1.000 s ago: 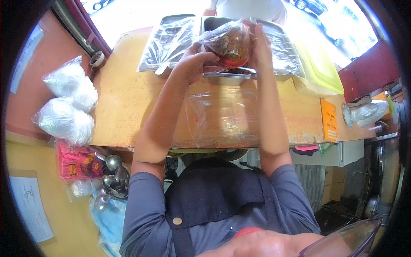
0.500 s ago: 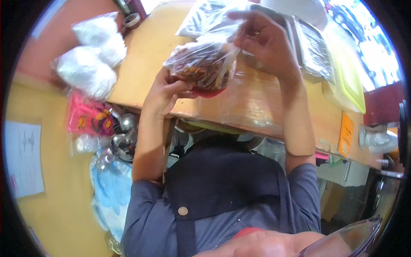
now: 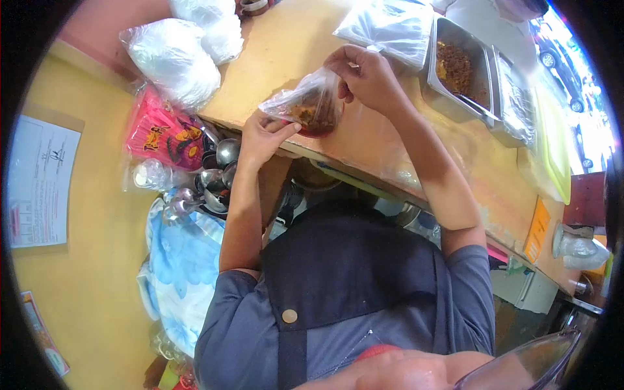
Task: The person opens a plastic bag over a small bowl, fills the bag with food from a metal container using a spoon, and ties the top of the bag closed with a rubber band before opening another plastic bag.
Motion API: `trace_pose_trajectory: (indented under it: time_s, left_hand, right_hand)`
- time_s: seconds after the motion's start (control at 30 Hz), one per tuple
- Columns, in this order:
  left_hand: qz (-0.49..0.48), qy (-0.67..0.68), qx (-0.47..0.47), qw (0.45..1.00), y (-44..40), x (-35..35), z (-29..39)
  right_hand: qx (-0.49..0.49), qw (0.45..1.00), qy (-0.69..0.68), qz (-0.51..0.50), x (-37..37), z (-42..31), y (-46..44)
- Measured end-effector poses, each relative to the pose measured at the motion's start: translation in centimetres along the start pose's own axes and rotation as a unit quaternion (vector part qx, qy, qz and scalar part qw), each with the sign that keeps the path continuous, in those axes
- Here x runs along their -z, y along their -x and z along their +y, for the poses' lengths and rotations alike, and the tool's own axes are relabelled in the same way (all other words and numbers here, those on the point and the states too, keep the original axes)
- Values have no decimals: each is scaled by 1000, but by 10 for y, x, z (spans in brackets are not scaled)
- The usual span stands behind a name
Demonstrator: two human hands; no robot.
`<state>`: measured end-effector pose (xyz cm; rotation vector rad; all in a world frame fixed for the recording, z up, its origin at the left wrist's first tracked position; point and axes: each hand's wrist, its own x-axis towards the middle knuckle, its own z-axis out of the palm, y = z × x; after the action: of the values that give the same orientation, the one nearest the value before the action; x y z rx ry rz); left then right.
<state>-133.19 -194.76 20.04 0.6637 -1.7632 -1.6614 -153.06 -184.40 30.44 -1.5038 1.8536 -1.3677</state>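
A clear plastic bag point(image 3: 304, 104) with brown and reddish food in it sits at the near part of the wooden table. Beneath and around the food is a red, bowl-like base point(image 3: 322, 132); whether it lies inside or under the bag I cannot tell. My left hand point(image 3: 265, 139) grips the bag's left side, thumb on top and fingers partly hidden. The bag's upper right edge is pinched between the fingers of my right hand point(image 3: 369, 78), which is raised above the food.
A stack of flat plastic bags point(image 3: 383, 29) lies at the back, beside a metal tray point(image 3: 429, 78) of brown crumbly food with a utensil. Filled white bags point(image 3: 172, 62) stand left. Ladles point(image 3: 218, 185) and a pink packet point(image 3: 166, 130) hang below them. A yellow-green lid point(image 3: 552, 149) is right.
The view has shifted, bringing the metal tray's food into sight. My right hand's fingers have closed in on the bag's edge, and the bag now rises to a peak there. My left hand keeps its grip.
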Motion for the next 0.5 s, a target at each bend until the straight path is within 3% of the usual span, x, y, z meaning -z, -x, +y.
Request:
trace_pose_trajectory:
  time_s: [0.13, 0.2, 0.23, 0.27, 0.33, 0.4, 0.43, 0.47, 0.5]
  left_hand:
    - [95, -152, -58, 982, 7, 6, 19]
    - [170, -201, -137, 955, 10, -6, 39]
    - [142, -225, -113, 957, 8, -5, 46]
    - [113, -248, -87, 958, 6, -2, 51]
    - [67, -267, -70, 959, 0, -1, 67]
    - [38, -259, -86, 961, -7, -6, 86]
    - [46, -249, -123, 960, -11, -12, 89]
    - [54, -239, -159, 956, -15, -20, 92]
    - [63, -228, -196, 952, -18, -24, 96]
  right_hand:
    - [-77, 972, -216, -53, -5, -2, 0]
    - [-37, 971, -223, -81, -3, -3, 1]
    - [-17, 969, -226, -95, -3, -3, 1]
    - [41, 989, -105, -95, -2, -6, 4]
    - [149, 974, 143, -92, -3, -15, 11]
    - [137, 974, 146, -109, -29, -4, 11]
    - [131, 973, 147, -117, -42, -3, 8]
    - [189, 960, 165, -125, -49, -6, 0]
    - [160, 964, 181, -114, -49, -10, -8]
